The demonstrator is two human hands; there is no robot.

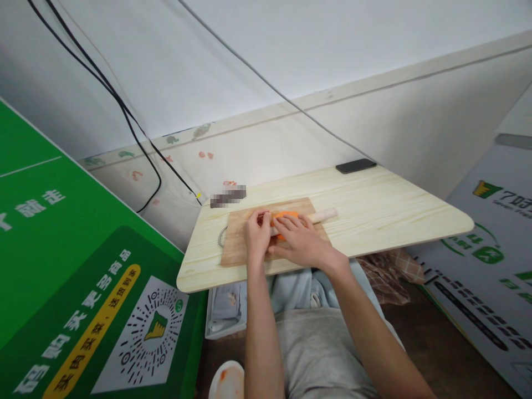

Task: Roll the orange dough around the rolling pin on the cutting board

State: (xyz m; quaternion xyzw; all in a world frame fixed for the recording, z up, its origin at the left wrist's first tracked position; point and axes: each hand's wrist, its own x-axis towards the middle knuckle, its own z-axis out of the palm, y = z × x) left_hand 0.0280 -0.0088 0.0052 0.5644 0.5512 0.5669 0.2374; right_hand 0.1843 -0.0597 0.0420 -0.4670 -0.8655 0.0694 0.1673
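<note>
A wooden cutting board (236, 244) lies on the table with a bright orange piece (286, 215) on it. Its kind is unclear, as my hands cover much of it. My left hand (257, 235) is at the piece's left end, fingers curled and pinched together; what they hold is hidden. Across the orange piece lies my right hand (299, 238), fingers stretched and slightly spread, touching it from above. Orange shows on both sides of these fingers. A pale rod (325, 215), like a rolling pin, sticks out to the right past the board's edge.
The pale wood-grain table (394, 205) stands against the wall. A black phone (356, 165) lies at its back edge, a pixelated dark object (228, 197) at the back left. Black cables (120, 102) hang at left. Below are a white bin (224, 327) and a stained white dish (228, 379).
</note>
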